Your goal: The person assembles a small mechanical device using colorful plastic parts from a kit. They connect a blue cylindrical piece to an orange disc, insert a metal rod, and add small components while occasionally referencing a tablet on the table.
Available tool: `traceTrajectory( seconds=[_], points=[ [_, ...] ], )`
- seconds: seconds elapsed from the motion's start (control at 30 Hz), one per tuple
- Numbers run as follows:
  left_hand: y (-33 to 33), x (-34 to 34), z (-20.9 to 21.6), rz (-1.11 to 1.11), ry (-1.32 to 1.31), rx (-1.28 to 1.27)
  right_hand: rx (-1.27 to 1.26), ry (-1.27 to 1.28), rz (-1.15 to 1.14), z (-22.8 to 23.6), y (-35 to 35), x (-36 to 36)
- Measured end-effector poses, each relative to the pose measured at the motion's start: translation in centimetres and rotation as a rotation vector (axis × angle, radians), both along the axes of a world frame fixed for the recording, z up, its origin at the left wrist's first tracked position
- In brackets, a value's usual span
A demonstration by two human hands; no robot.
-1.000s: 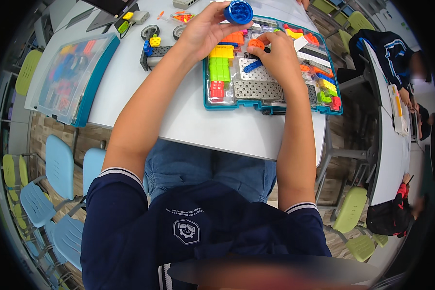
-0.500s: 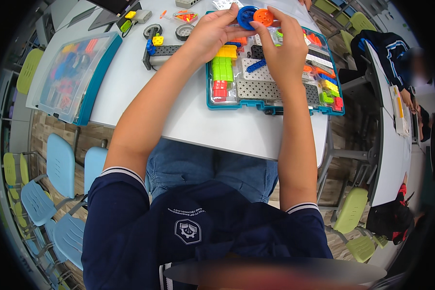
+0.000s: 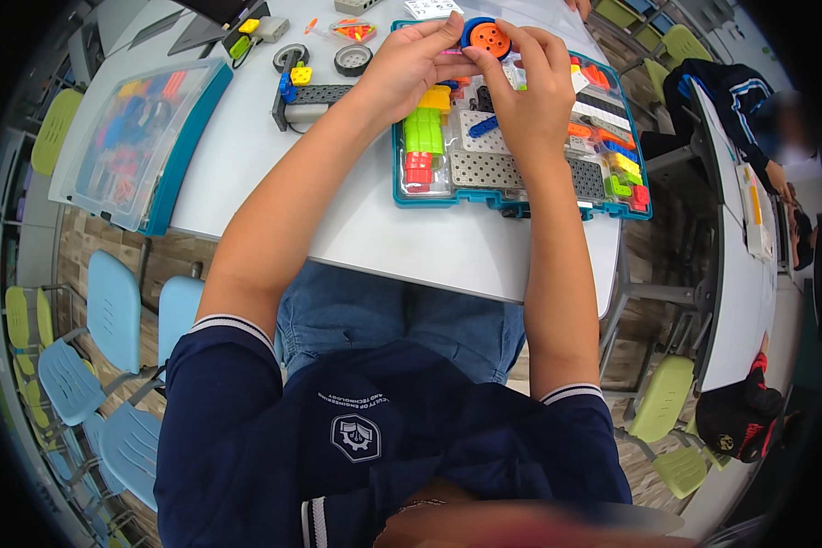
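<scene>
Above the far part of the parts case [image 3: 489,199], my two hands hold a pair of round plastic wheels. The orange wheel [image 3: 490,42] has small holes and lies over a larger blue wheel [image 3: 468,35], whose rim shows behind it. My left hand [image 3: 416,68] closes its thumb and fingers at the blue wheel's left edge. On the other side, my right hand [image 3: 532,87] pinches the orange wheel between thumb and fingers. Whether the wheels are joined or only overlap, I cannot tell. Below them the teal-edged case holds green, yellow, red and grey building pieces.
A part-built grey model [image 3: 315,96] with black tyres stands left of my left forearm. Farther left lies a closed clear case [image 3: 146,146] with a teal side. Loose orange bits [image 3: 352,32] sit behind. Blue chairs [image 3: 114,297] are at left; people work at another table [image 3: 735,301] at right.
The orange wheel has shifted left, from beside the blue wheel to in front of it, now facing me. My hands have come closer together.
</scene>
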State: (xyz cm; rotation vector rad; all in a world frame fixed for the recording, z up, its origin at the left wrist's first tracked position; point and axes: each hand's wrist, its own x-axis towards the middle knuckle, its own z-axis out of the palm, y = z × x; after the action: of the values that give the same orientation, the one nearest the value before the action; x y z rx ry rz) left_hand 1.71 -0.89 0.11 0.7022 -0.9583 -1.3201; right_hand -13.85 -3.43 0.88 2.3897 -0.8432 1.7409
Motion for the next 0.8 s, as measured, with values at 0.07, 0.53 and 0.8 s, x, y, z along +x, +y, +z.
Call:
traceTrajectory(
  seconds=[0.07, 0.53, 0.8],
  points=[
    [0.06, 0.04, 0.07, -0.002, 0.001, -0.008, 0.007, -0.016, 0.021, 0.03, 0.02, 0.03],
    [-0.26, 0.3, -0.14, 0.01, -0.055, -0.084, 0.043, -0.063, 0.1, 0.13, -0.22, 0.17],
    [-0.05, -0.13, 0.02, 0.041, -0.141, -0.104, 0.095, -0.044, 0.083, -0.07, 0.05, 0.09]
  ],
)
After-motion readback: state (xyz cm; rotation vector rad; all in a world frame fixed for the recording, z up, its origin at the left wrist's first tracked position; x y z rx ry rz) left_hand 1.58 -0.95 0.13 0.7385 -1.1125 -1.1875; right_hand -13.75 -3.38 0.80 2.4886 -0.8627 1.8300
